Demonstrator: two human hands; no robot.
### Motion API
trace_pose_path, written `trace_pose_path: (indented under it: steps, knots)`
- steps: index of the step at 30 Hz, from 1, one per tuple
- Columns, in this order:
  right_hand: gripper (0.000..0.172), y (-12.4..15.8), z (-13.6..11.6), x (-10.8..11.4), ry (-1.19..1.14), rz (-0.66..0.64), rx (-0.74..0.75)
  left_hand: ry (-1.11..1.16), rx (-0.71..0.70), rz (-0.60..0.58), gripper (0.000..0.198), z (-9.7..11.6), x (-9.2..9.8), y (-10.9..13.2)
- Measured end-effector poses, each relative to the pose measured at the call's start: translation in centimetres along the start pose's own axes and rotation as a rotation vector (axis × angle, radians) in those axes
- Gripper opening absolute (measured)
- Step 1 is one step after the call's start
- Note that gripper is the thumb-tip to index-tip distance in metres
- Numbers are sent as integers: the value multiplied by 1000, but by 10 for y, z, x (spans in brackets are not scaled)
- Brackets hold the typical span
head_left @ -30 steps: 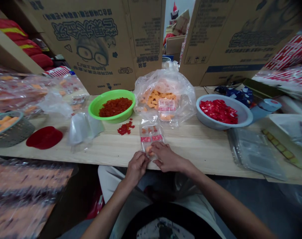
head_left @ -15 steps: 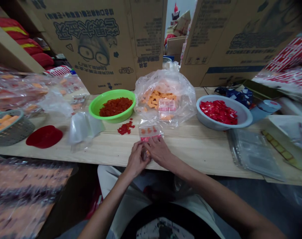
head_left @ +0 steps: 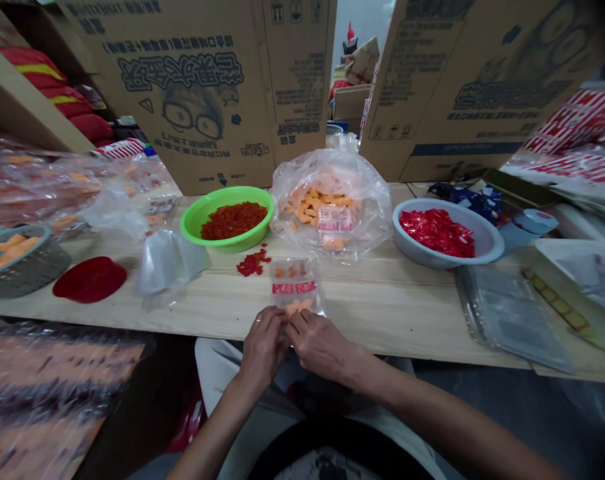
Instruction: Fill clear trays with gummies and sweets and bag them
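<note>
A small clear packet with orange pieces and red labels lies flat near the front edge of the wooden table. My left hand and my right hand meet at the packet's near end, fingers pinched on its edge. Just beyond it lies a small heap of loose red pieces. Behind that stand a green bowl of red pieces, a clear bag of orange pieces, and a grey bowl of red wrapped sweets.
A red lid and a grey basket sit at the left, beside empty clear bags. Clear trays lie at the right. Large cardboard boxes wall the back. Filled packets pile at lower left.
Both hands have drawn back toward the table's front edge, from on top of the packet to its near end. The packet lies more exposed now.
</note>
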State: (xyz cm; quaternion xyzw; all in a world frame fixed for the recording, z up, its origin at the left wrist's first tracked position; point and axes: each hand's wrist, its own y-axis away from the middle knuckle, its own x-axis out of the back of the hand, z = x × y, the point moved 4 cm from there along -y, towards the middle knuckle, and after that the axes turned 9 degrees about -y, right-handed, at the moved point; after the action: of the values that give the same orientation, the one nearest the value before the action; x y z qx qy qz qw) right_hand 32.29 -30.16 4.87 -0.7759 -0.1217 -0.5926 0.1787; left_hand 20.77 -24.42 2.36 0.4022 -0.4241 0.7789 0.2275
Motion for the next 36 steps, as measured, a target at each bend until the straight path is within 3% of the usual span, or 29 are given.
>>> trace_pose_path:
  steps: [3,6,11,14,16,18,20,24,26,28,32,34,36]
  knots:
    - [21,7,-3,3,-26,44,44,-71,35,60,23,6,6,1]
    - [18,10,-6,18,-55,207,83,-76,0,152,27,14,14,0]
    - [21,10,-21,74,-54,571,200,135,-84,248,26,25,48,-20]
    - [24,10,-18,111,-4,745,198,206,-115,294,21,33,66,-55]
    - [24,11,-3,129,17,810,159,265,-164,339,15,40,64,-89]
    - [24,12,22,140,19,852,91,337,-207,384,9,44,47,-129]
    - [26,13,54,142,16,847,-19,399,-224,403,8,42,16,-171]
    - [30,27,116,115,24,724,-302,424,-237,322,22,19,-60,-229]
    - [32,43,140,88,13,647,-429,381,-244,226,20,4,-90,-232]
    - [31,61,160,56,-25,606,-538,307,-231,99,18,-11,-110,-221]
    - [31,89,195,-1,-205,669,-694,206,-121,-125,27,-26,-116,-192]
    - [30,91,206,-18,-269,710,-728,345,11,-173,39,-22,-111,-194]
    - [32,89,210,-26,-253,696,-739,578,236,-178,45,-15,-106,-204]
